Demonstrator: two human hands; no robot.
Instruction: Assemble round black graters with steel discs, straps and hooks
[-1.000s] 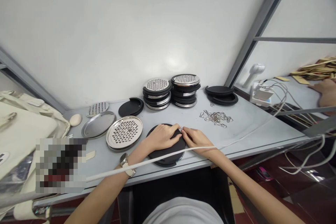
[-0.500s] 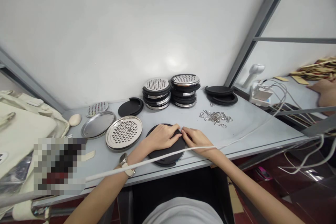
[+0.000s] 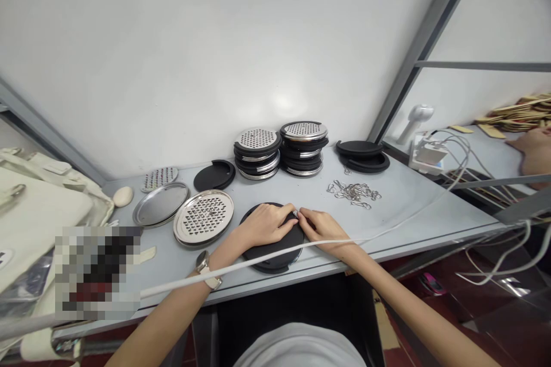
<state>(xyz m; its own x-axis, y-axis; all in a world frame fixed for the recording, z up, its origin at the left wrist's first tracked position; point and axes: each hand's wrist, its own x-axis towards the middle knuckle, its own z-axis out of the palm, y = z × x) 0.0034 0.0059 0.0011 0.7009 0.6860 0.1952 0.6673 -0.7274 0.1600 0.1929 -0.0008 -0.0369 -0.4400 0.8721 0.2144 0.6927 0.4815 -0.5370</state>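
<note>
The fingers of my left hand [image 3: 267, 223] and right hand [image 3: 322, 229] are pinched together on a small metal piece [image 3: 295, 213] at the far right part of a round black holder [image 3: 269, 257], which lies on the surface [image 3: 407, 209] right in front of me. How much of the pinch is left and how much is right I can't say, since my own knuckles cover it. The piece is tiny and looks smooth, so the likeliest trouble is a slip: uneven pressure from one side could send it skittering off. If it landed among the loose wire clips [image 3: 355, 192] to the right, I might not pick it out again. The holder sits near the front edge, so a hard push toward my body could slide it over. A white cable [image 3: 372, 235] runs across both my wrists (touching or merely above them, I can't tell); lifting an arm carelessly could snag it. To the left, the perforated grater disc [image 3: 204, 219] is close to my forearm, and a sideways swing of the elbow might knock it into the plain metal dish [image 3: 161, 205] beside it.
</note>
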